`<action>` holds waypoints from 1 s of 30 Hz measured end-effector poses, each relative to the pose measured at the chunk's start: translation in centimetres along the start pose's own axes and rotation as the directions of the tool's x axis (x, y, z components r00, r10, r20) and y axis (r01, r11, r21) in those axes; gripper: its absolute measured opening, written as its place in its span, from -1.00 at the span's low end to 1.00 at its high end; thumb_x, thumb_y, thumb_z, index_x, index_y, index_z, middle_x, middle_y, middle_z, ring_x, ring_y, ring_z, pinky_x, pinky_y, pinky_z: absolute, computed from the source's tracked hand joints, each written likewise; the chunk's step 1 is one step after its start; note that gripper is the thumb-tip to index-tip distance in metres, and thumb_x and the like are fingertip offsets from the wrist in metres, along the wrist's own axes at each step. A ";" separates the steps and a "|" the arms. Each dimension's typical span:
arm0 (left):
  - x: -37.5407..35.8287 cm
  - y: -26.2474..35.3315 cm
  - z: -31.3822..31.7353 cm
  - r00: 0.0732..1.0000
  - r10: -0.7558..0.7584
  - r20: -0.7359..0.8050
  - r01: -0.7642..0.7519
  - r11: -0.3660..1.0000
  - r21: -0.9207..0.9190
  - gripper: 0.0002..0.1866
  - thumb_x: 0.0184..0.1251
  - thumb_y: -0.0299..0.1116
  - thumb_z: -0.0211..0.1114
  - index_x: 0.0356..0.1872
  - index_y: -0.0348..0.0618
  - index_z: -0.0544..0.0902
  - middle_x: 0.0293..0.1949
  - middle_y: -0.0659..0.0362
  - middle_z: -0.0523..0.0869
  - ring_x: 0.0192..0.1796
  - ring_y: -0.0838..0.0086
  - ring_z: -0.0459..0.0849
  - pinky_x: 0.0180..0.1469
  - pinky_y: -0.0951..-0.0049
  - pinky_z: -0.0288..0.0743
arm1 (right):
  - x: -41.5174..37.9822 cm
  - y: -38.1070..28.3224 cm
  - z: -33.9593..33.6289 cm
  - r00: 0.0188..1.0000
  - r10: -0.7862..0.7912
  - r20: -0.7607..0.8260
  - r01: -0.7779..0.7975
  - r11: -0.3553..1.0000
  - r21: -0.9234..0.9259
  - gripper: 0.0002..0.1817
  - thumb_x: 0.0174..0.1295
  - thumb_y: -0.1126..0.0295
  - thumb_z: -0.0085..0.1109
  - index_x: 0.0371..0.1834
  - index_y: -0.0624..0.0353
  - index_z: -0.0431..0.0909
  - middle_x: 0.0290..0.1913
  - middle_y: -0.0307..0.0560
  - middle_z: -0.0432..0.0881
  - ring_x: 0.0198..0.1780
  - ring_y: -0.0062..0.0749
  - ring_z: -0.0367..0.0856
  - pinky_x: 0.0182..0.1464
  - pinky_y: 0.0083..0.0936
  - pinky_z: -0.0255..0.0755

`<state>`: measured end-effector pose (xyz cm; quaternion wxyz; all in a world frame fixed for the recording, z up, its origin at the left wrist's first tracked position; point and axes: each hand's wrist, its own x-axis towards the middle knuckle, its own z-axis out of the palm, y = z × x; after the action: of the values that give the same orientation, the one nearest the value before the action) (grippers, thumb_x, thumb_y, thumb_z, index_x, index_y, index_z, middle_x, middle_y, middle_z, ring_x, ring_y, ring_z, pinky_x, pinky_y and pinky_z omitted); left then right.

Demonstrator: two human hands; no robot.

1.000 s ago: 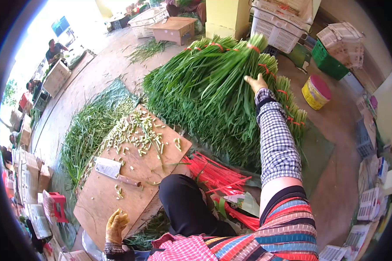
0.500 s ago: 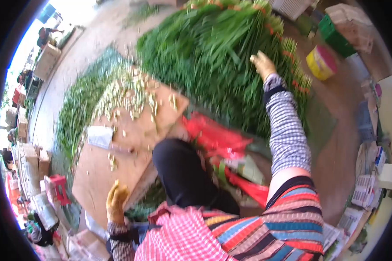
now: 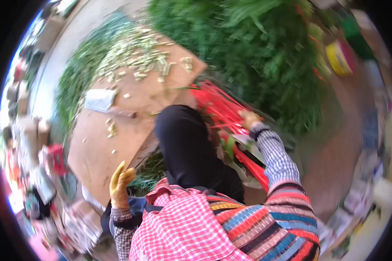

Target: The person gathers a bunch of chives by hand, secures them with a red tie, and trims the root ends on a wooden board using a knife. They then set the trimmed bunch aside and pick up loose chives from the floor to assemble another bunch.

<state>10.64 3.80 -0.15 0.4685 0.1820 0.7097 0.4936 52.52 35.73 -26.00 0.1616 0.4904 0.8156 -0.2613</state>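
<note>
My left hand (image 3: 121, 185), in a yellowish glove, is open above the near edge of the wooden board (image 3: 102, 150), with nothing in it. My right hand (image 3: 249, 118), also gloved, is at the right end of the red plastic strips (image 3: 220, 104); its fingers look closed around some strips, though they are blurred. Behind it lies the large heap of green stalks (image 3: 257, 56). On the board are many cut pale stem pieces (image 3: 130, 50) and a cleaver with a broad blade (image 3: 100, 100).
More greens (image 3: 76, 78) lie left of the board. A yellow and pink bucket (image 3: 339, 58) and a green crate (image 3: 357, 37) stand at the back right. Boxes (image 3: 26, 135) and a red stool (image 3: 55, 158) are at the left.
My right hand has come back from above the green heap, down to the red strips. My left hand stays near the board's edge, its fingers more spread. The view has shifted.
</note>
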 end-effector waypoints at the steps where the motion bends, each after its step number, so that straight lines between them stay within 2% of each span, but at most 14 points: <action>1: -0.8 0.4 0.1 0.997 -0.016 -0.074 0.018 1.000 0.019 -0.53 0.43 -0.25 0.13 0.26 -0.27 0.40 -0.08 0.01 0.69 -0.08 0.37 0.67 0.04 0.42 0.53 | 0.7 0.4 1.9 0.993 -0.073 -0.093 0.083 0.990 0.111 -0.58 0.34 0.27 -0.12 0.24 0.06 0.42 0.29 -0.01 0.42 0.30 -0.19 0.39 0.35 -0.34 0.23; 4: -2.5 0.2 -0.5 0.991 -0.112 -0.072 0.107 0.992 -0.069 -0.53 0.43 -0.26 0.14 0.26 -0.29 0.39 -0.06 0.00 0.68 -0.04 0.39 0.66 0.07 0.44 0.51 | 3.1 2.6 7.5 0.952 -0.263 -0.159 0.262 0.965 -0.030 -0.53 0.30 0.23 -0.04 0.26 0.10 0.37 0.27 0.17 0.41 0.31 0.02 0.34 0.37 -0.19 0.16; 6: -3.9 -1.3 -1.3 0.988 -0.139 -0.071 0.132 0.987 -0.096 -0.54 0.44 -0.27 0.13 0.27 -0.28 0.39 -0.04 0.01 0.67 -0.03 0.40 0.65 0.09 0.44 0.50 | 4.2 1.9 9.2 0.987 0.111 0.118 -0.067 0.944 -0.323 -0.24 0.21 0.27 0.12 0.49 -0.10 0.03 0.36 0.12 0.29 0.40 0.01 0.21 0.37 -0.17 0.19; 8: -5.1 -2.4 -1.3 0.977 -0.188 -0.101 0.175 0.976 -0.132 -0.54 0.44 -0.30 0.13 0.28 -0.27 0.37 -0.02 0.00 0.66 -0.01 0.40 0.64 0.10 0.43 0.51 | 3.5 -1.8 6.6 0.919 0.265 0.290 -0.063 0.828 -0.557 -0.25 0.29 0.06 0.03 0.51 -0.30 -0.09 0.10 0.06 0.57 0.15 -0.13 0.54 0.16 -0.16 0.38; 9: -5.6 -4.0 -1.8 0.972 -0.211 -0.102 0.194 0.968 -0.158 -0.53 0.42 -0.30 0.15 0.29 -0.27 0.37 -0.02 0.01 0.65 0.00 0.41 0.63 0.10 0.42 0.51 | 6.4 2.6 12.1 0.925 0.284 0.252 -0.095 0.816 -0.570 -0.26 0.28 0.07 0.05 0.50 -0.31 -0.05 0.03 0.01 0.62 0.08 -0.15 0.59 0.14 -0.18 0.40; 11: -6.1 -6.8 -2.2 0.970 -0.221 -0.098 0.196 0.956 -0.217 -0.50 0.40 -0.31 0.18 0.29 -0.30 0.36 -0.01 0.01 0.65 0.01 0.42 0.62 0.09 0.42 0.52 | 8.1 7.5 16.4 0.924 0.178 0.338 0.128 0.688 -0.715 -0.61 0.31 0.08 -0.09 0.09 -0.09 0.59 -0.04 -0.11 0.68 0.02 -0.25 0.63 0.10 -0.24 0.44; 20: -7.3 -7.9 -3.5 0.976 -0.182 -0.119 0.143 0.949 -0.282 -0.42 0.35 -0.23 0.24 0.29 -0.34 0.33 0.02 0.03 0.63 0.05 0.43 0.60 0.08 0.44 0.51 | 6.1 5.1 3.1 0.769 -0.170 0.616 0.626 0.393 -0.674 -0.67 0.26 0.12 -0.04 -0.17 -0.02 0.70 -0.05 -0.15 0.69 0.00 -0.27 0.64 0.08 -0.31 0.46; 21: -6.6 -8.0 -3.3 0.981 -0.176 -0.084 0.147 0.951 -0.271 -0.42 0.35 -0.23 0.25 0.29 -0.34 0.34 0.03 0.04 0.63 0.05 0.43 0.60 0.08 0.44 0.51 | 4.5 2.0 -0.4 0.784 -0.254 0.566 0.618 0.406 -0.674 -0.67 0.25 0.12 -0.04 -0.20 -0.01 0.71 -0.06 -0.15 0.69 0.00 -0.27 0.64 0.08 -0.32 0.47; 22: -6.2 -8.5 -3.0 0.988 -0.119 -0.103 0.075 0.933 -0.353 -0.44 0.34 -0.28 0.26 0.29 -0.31 0.35 0.03 0.06 0.63 0.04 0.45 0.60 0.08 0.44 0.52 | 2.6 -0.7 -4.7 0.927 -0.188 0.325 0.361 0.686 -0.631 -0.71 0.18 0.18 0.02 -0.29 0.06 0.70 -0.17 -0.10 0.72 -0.10 -0.25 0.67 -0.03 -0.34 0.50; 23: -6.0 -8.4 -3.1 0.988 -0.114 -0.103 0.068 0.926 -0.370 -0.45 0.32 -0.35 0.28 0.29 -0.28 0.36 0.02 0.07 0.64 0.03 0.46 0.61 0.09 0.43 0.51 | 6.2 6.4 -4.4 0.935 -0.354 0.030 0.350 0.902 -0.252 -0.72 0.17 0.20 0.05 -0.40 0.16 0.66 -0.40 -0.08 0.70 -0.32 -0.27 0.66 -0.24 -0.35 0.49; 25: -5.3 -8.6 -3.5 0.996 -0.051 -0.078 0.020 0.931 -0.363 -0.46 0.32 -0.39 0.28 0.30 -0.23 0.37 0.01 0.09 0.65 0.02 0.48 0.61 0.09 0.45 0.51 | 1.0 -5.1 -14.7 0.988 -0.134 -0.082 0.132 0.991 -0.021 -0.77 0.17 0.33 -0.04 -0.49 0.07 0.63 -0.35 -0.07 0.69 -0.44 -0.23 0.58 -0.39 -0.27 0.46; 26: -5.6 -7.4 -3.5 0.998 0.003 -0.059 -0.025 0.919 -0.393 -0.47 0.32 -0.38 0.28 0.29 -0.22 0.38 -0.02 0.12 0.66 0.01 0.52 0.60 0.09 0.49 0.49 | -3.2 -11.1 -17.3 0.935 -0.029 -0.354 0.241 0.783 0.573 -0.77 0.27 0.28 0.11 -0.36 0.22 0.64 -0.50 -0.20 0.63 -0.50 -0.59 0.52 -0.48 -0.61 0.37; 28: -4.9 -6.0 -3.3 0.988 0.138 -0.069 -0.153 0.941 -0.302 -0.49 0.34 -0.37 0.26 0.28 -0.22 0.39 -0.04 0.13 0.66 0.00 0.53 0.59 0.09 0.51 0.48 | -6.1 -17.5 -22.7 0.885 -0.200 -0.421 0.423 0.722 0.547 -0.73 0.36 0.33 0.06 -0.08 0.29 0.62 -0.15 -0.15 0.67 -0.38 -0.60 0.58 -0.30 -0.68 0.50; 30: -4.1 -5.2 -3.1 0.950 0.298 -0.096 -0.311 0.936 -0.166 -0.50 0.33 -0.36 0.27 0.27 -0.22 0.41 -0.03 0.14 0.67 0.01 0.54 0.59 0.10 0.51 0.47 | -10.6 -26.4 -26.0 0.818 -0.359 -0.450 0.558 0.687 0.466 -0.74 0.37 0.39 0.06 -0.03 0.33 0.60 -0.13 -0.14 0.66 -0.33 -0.62 0.59 -0.29 -0.67 0.52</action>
<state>11.09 -3.12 -2.44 0.3761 0.2298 0.6414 0.6280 33.99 33.21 7.65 -0.2027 0.3283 0.8085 -0.4444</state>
